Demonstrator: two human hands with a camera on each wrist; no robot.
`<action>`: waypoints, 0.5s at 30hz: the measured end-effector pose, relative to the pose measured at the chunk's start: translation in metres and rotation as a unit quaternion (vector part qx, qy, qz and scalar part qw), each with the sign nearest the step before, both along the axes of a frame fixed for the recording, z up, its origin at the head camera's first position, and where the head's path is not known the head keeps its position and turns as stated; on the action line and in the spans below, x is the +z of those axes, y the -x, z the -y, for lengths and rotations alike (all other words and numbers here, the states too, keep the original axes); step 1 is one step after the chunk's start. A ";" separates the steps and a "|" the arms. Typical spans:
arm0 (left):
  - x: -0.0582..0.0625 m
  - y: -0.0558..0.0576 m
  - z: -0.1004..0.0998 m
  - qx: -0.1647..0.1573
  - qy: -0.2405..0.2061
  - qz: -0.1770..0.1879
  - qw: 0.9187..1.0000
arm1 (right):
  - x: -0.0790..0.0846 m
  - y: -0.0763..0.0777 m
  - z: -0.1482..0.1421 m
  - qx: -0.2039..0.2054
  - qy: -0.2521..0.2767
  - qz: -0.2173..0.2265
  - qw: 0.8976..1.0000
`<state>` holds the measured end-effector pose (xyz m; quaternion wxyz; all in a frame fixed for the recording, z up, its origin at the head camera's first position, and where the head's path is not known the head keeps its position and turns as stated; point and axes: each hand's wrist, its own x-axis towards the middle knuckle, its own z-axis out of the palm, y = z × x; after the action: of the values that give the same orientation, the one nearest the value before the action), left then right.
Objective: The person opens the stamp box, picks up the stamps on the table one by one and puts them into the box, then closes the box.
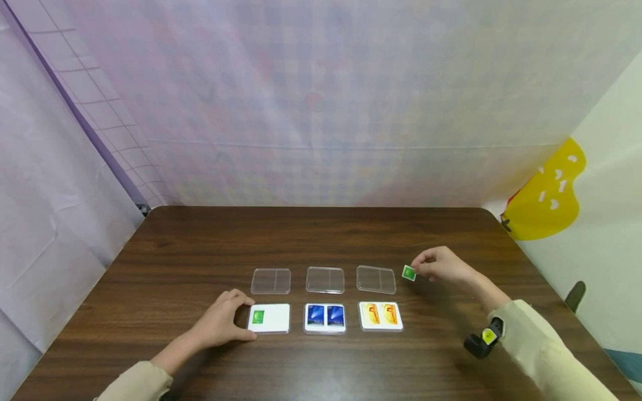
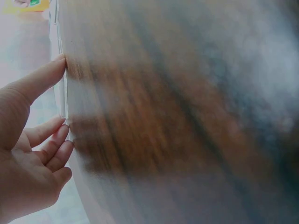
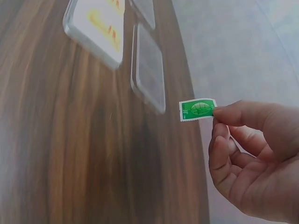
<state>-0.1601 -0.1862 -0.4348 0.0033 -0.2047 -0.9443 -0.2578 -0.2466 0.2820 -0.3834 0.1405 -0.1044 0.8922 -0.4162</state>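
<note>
A green postage stamp (image 3: 198, 109) with a white perforated border is pinched between the thumb and fingertips of my right hand (image 1: 441, 264). It is held right of the row of clear lids, as the head view shows. My left hand (image 1: 223, 320) grips the left end of a shallow clear plastic case (image 1: 276, 323), thumb on its near edge and a finger on its far edge. White backing fills this case, and one green stamp (image 1: 258, 317) lies on its left half. The left wrist view shows the case only edge-on.
To the right lie a case with two blue stamps (image 1: 325, 318) and a case with two orange stamps (image 1: 381, 316). Behind the cases are three transparent lids: left (image 1: 271, 281), middle (image 1: 325, 279), right (image 1: 376, 279). All rest on a dark wooden table (image 1: 225, 234), with a curtain behind.
</note>
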 end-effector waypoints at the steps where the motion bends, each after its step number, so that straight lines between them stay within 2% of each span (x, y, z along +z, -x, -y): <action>1: 0.000 0.000 0.000 0.000 0.000 0.000 1.000 | 0.001 0.001 0.004 0.006 0.006 -0.003 1.000; 15: 0.002 0.001 -0.001 0.000 0.006 0.003 1.000 | 0.008 0.001 0.085 0.056 0.076 0.010 0.996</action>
<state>-0.1607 -0.1854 -0.4331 -0.0011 -0.2036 -0.9459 -0.2525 -0.2479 0.1972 -0.3750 0.1639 -0.1604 0.8495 -0.4751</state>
